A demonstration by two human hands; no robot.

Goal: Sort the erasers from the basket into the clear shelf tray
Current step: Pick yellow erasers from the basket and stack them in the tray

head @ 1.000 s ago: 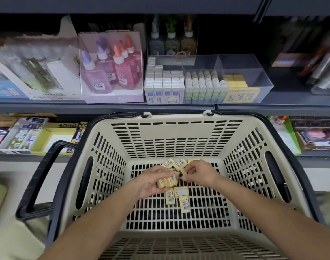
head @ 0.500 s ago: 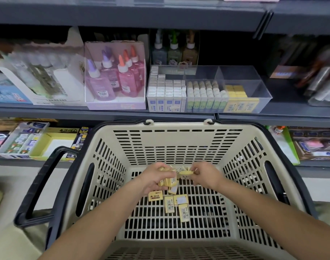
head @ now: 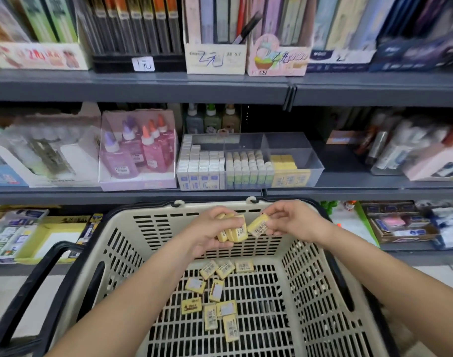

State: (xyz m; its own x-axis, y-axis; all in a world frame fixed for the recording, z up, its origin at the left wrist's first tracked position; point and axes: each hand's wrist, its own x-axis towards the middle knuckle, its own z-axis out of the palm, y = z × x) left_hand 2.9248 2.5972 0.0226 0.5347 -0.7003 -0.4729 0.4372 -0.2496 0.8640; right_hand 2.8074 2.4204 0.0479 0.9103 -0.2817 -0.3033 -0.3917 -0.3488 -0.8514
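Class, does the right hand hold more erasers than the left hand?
No, the right hand pinches one eraser, while the left hand grips a stack of several.

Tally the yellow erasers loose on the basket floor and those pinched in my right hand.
Loose erasers on basket floor: 9
Pinched eraser in right hand: 1
Total: 10, leaving out the stack in the left hand, too overlapped to count.

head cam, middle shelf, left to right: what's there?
White display box → pink box of glue bottles → clear shelf tray, holding white boxes, green-sleeved erasers, yellow erasers → blurred packs.
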